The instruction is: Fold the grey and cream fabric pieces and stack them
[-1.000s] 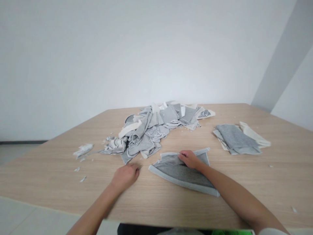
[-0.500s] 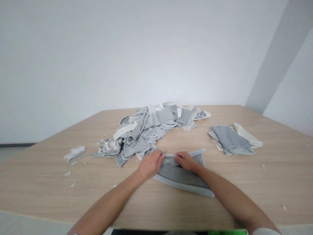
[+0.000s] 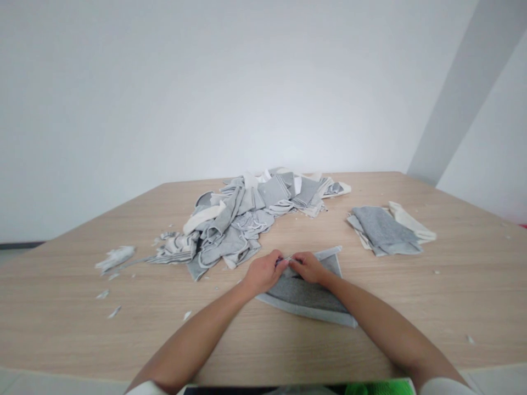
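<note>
A piece of grey fabric (image 3: 307, 295) with paler edge bands lies on the table in front of me. My left hand (image 3: 267, 271) is closed at its upper edge, thumb against the fingers. Close beside it, my right hand (image 3: 308, 266) pinches the same edge, and the fingertips of both hands nearly meet. A thin pale or shiny sliver shows between the fingertips; it is too small to name. Part of the fabric's upper edge is hidden behind the hands.
A large heap of grey, white and striped fabric pieces (image 3: 247, 219) spreads across the table's back middle. To the right lies a smaller stack of grey and cream pieces (image 3: 385, 230). White scraps (image 3: 116, 258) litter the left of the wooden table (image 3: 473, 296). Something green (image 3: 376, 387) shows at the near edge.
My left hand has come right along the fabric's edge, closer to my right hand. The whole view has shifted slightly. The fabric lies much as before.
</note>
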### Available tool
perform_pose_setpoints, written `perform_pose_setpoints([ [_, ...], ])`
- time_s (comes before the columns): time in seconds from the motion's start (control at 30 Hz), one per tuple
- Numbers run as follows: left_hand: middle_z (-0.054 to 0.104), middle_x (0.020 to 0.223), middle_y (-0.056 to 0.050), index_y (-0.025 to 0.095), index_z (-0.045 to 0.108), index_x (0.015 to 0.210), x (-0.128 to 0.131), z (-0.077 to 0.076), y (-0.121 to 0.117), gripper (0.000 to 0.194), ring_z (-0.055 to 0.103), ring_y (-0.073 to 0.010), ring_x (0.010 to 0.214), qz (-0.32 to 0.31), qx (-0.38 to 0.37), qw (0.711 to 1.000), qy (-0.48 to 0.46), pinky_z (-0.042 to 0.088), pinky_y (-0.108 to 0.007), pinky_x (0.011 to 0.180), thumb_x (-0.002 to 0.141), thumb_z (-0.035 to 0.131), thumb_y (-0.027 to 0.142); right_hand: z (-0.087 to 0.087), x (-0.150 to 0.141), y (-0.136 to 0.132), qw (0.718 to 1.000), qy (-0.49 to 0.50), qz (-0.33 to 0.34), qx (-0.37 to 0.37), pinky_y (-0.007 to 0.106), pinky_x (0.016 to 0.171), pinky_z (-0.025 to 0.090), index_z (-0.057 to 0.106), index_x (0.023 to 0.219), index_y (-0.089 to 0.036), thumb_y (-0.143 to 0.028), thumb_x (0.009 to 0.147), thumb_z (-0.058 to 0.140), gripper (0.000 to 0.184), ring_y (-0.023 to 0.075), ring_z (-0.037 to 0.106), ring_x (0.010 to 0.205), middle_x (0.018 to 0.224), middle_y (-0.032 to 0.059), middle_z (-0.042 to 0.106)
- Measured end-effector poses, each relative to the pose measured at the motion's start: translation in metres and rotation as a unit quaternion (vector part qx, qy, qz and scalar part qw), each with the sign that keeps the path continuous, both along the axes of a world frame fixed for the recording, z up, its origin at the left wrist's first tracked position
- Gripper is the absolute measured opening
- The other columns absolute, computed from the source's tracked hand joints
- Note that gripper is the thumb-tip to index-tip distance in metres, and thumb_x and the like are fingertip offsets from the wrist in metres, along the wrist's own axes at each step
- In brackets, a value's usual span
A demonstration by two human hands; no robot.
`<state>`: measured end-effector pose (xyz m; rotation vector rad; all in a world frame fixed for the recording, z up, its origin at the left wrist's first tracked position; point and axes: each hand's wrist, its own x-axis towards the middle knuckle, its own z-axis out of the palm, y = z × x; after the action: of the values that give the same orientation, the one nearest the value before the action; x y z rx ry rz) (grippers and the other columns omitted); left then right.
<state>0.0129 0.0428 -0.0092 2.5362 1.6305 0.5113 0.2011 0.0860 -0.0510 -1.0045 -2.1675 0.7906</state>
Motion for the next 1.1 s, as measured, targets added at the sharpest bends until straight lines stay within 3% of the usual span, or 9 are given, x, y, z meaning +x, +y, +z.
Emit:
perform_pose_setpoints([
  [0.33, 0.064, 0.088, -0.006, 0.02, 0.058, 0.093, -0.019, -0.01, 0.005, 0.043, 0.058, -0.0178, 0.082, -0.034, 0.044, 0.998, 0.037, 0.04, -0.027, 0.07, 0.094, 0.027, 0.051, 0.001, 0.0, 0.0, 1.0, -0.015, -0.004, 0.0, 0.022, 0.054, 0.028, 0.056, 0.064, -0.015, -0.033, 0.087, 0.045, 0.032, 0.0102, 0.043, 0.058, 0.057, -0.0023, 0.048],
  [1.1, 0.064, 0.083, -0.006, 0.02, 0.06, 0.088, -0.021, -0.018, 0.009, 0.047, 0.057, -0.0171, 0.078, -0.041, 0.064, 0.996, 0.045, 0.039, -0.026, 0.067, 0.093, 0.026, 0.052, 0.001, 0.0, -0.001, 1.0, -0.019, -0.001, -0.008, 0.022, 0.055, 0.029, 0.057, 0.065, -0.015, -0.034, 0.087, 0.045, 0.032, 0.0104, 0.043, 0.058, 0.057, -0.0022, 0.049],
])
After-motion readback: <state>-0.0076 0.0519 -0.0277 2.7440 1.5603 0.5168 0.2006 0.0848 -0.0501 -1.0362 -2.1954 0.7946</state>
